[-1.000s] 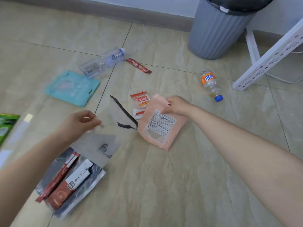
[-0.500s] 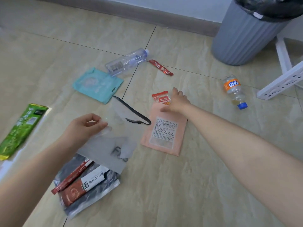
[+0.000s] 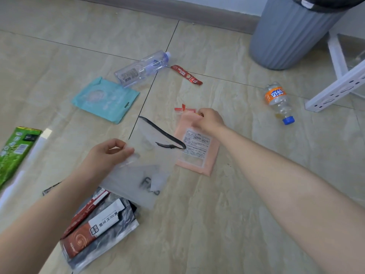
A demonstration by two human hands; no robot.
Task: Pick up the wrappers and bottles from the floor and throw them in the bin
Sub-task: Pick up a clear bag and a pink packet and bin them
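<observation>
The red sachet (image 3: 186,74) at twelve o'clock reads "NESCAFE". The frosted bag (image 3: 138,175) shows "F" — the remaining print is illegible.

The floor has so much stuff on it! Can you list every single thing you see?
clear bottle: 1, bluish, lying far left of centre
orange-label bottle: 1, blue cap, lying right, near the rack
teal packet: 1, beside the clear bottle
red stick wrapper: 1, past the clear bottle's cap
pink pouch: 1, centre
small red wrapper: 1, at the pink pouch's top edge
frosted zip bag: 1, translucent, black zip strip
green packet: 1, left edge
brown and red sachets: 2, on a silver bag, near
bin: 1, grey, black liner, top right
white rack: 1, right
left hand: fingers pinch the frosted zip bag
right hand: fingers grip the pink pouch's top
</observation>
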